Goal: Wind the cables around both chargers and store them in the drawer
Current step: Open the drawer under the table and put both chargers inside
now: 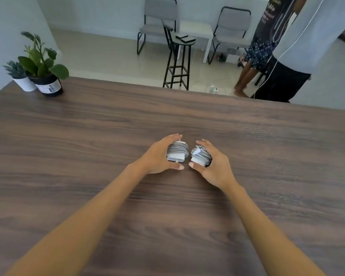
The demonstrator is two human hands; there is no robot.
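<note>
Forearms came in from 6 o'clock, meeting mid-table. My left hand (157,156) gripped the left charger (177,153), fingers curled over its far side, thumb on the near side. My right hand (213,164) gripped the right charger (200,156) the same way, thumb at its near corner. The two chargers sat just beside each other, a small gap between them, roughly dead centre of the table (88,146). I couldn't tell if they rested on the wood or were lifted just clear.

Both cables looked fully wound: grey coils round each white brick, no loose run trailing on the table. On the right one a white connector end (197,152) lay on top of the coil; I couldn't tell whether it was tucked in.

My read on progress: winding done for both, storing not started. No drawer was in shot, so I couldn't say where it was; probably under the near edge or off to a side. What's left: carry both over, open the drawer, drop them in, close it. Risk I saw: that connector end slipping and the coil unwinding in transit.

Further out, at 10 o'clock on the table's far corner, two potted plants (42,64). Past the far edge at 12 o'clock a black stool (179,62) and two grey chairs; at 1–2 o'clock a person standing (287,56).
</note>
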